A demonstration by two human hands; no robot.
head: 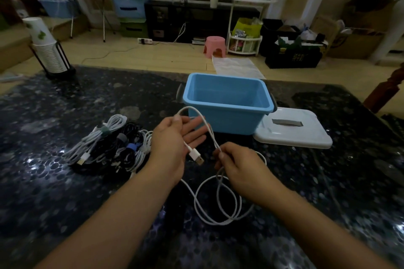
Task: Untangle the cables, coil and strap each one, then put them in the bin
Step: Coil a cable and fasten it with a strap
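A loose white USB cable loops over the dark table in front of me. My left hand is held palm up with fingers straight; the thumb presses the cable against the palm, and the USB plug hangs below the palm. My right hand pinches the same cable between thumb and fingers just right of the plug. A blue plastic bin stands behind my hands, with nothing visible inside. To the left lies a pile of white and black cables, some wrapped with straps.
The bin's white lid lies flat to the right of the bin. A stack of paper cups in a black holder stands at the table's far left corner. A wooden chair post rises at the right edge.
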